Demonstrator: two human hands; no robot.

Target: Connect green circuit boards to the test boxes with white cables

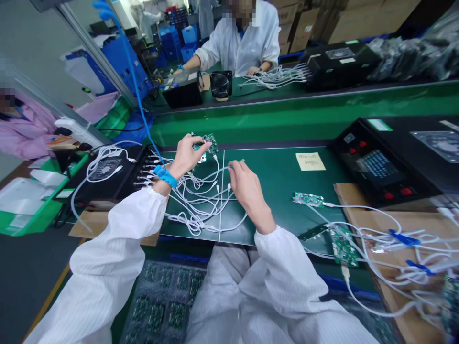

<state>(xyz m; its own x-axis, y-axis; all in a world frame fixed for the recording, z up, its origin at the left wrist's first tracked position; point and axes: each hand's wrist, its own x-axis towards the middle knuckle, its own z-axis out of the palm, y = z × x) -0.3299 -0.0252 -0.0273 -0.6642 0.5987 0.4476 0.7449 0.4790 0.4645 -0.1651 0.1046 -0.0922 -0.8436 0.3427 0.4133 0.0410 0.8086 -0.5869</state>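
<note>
My left hand (pixel 188 155), with a blue strap at the wrist, pinches a small green circuit board (pixel 211 142) above the left part of the bench. A white cable hangs from the lower edge of that board. Another green board (pixel 201 158) shows partly beneath my left fingers; whether it is gripped too is unclear. My right hand (pixel 248 188) is closed at the fingertips on a white cable (pixel 223 168), its end mostly hidden. Below and between both hands lies a tangle of white cables (pixel 195 222) with loose plugs.
A black box (pixel 107 172) with plugged-in cables stands left. At right are a black tester (pixel 380 162), cabled circuit boards (pixel 344 246) and a yellow note (pixel 310 161). A tray of boards (pixel 161 301) sits below the bench edge. Across the line, a person (pixel 247 38) works.
</note>
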